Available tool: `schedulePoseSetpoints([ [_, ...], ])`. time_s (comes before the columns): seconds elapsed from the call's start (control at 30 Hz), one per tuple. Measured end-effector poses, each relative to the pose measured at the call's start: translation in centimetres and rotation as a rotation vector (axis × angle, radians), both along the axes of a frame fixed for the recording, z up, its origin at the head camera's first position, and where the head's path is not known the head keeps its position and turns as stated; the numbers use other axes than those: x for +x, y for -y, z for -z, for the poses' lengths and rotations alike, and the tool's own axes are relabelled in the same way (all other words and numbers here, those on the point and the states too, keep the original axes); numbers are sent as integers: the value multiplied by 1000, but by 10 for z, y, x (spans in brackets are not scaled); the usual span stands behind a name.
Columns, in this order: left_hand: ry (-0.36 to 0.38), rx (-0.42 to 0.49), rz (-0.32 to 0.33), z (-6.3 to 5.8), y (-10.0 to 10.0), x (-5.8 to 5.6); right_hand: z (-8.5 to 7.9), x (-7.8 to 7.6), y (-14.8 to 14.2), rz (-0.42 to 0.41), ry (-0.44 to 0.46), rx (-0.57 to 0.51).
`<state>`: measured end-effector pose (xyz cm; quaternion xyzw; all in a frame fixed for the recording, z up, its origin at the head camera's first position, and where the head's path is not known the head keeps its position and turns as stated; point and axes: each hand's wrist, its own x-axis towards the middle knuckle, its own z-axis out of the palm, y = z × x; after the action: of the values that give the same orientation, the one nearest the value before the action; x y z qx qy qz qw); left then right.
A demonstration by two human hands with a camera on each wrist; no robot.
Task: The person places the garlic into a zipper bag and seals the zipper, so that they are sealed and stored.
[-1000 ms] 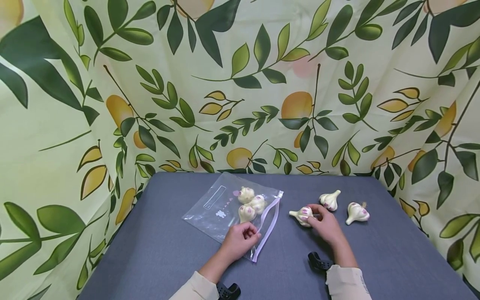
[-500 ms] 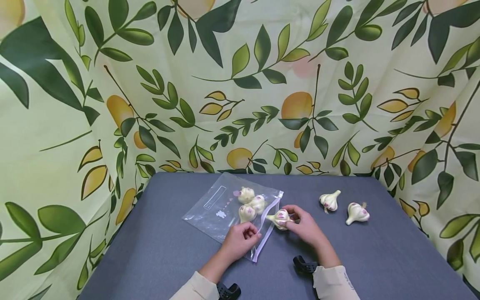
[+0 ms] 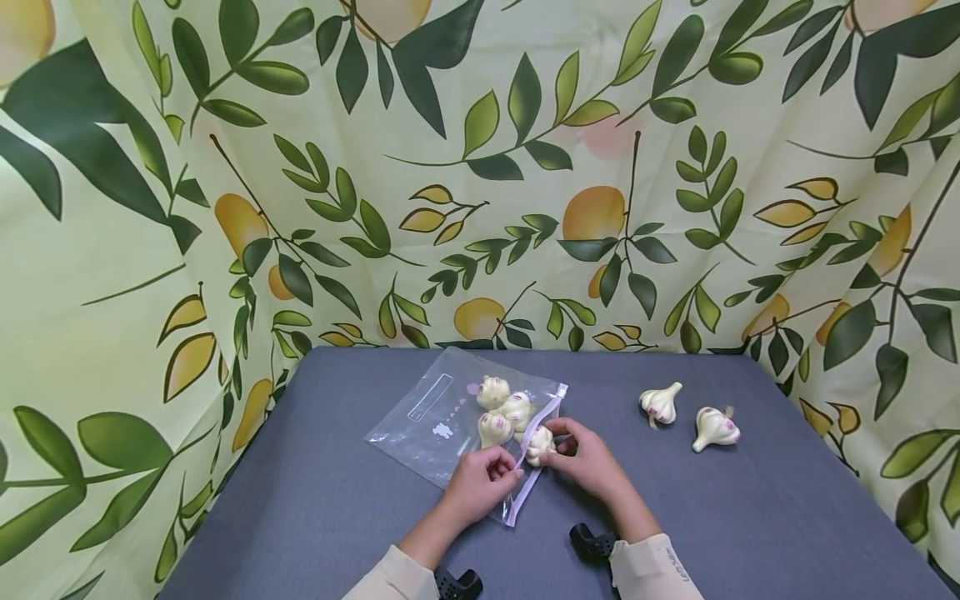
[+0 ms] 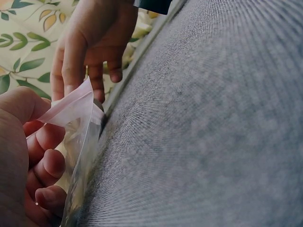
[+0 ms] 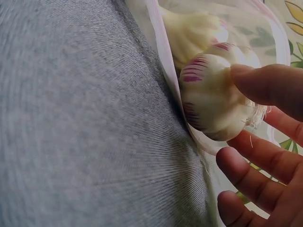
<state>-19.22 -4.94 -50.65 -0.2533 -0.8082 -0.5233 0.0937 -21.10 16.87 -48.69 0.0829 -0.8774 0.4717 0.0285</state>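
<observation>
A clear zip bag with a pale purple zip edge lies on the table, three garlic bulbs inside it. My left hand pinches the near lip of the bag's mouth; in the left wrist view, thumb and fingers grip that lip and lift it. My right hand holds another garlic bulb between thumb and fingers at the mouth of the bag. In the right wrist view this purple-streaked bulb sits at the opening, its roots towards my palm, with a bulb behind it in the bag.
Two loose garlic bulbs, one upper and one lower, lie on the right part of the grey cloth-covered table. A leaf-and-fruit patterned curtain stands behind and at both sides.
My right hand has carried the garlic bulb leftwards from near the two loose bulbs to the bag's mouth. The left hand has kept its place on the bag.
</observation>
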Motion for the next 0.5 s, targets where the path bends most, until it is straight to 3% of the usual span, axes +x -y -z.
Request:
schedulePoseSetpoints([
  [0.23, 4, 7, 0, 2, 0, -1, 1, -1, 2, 80, -101, 26],
  [0.5, -9, 5, 1, 1, 0, 0, 2, 1, 7, 53, -99, 16],
])
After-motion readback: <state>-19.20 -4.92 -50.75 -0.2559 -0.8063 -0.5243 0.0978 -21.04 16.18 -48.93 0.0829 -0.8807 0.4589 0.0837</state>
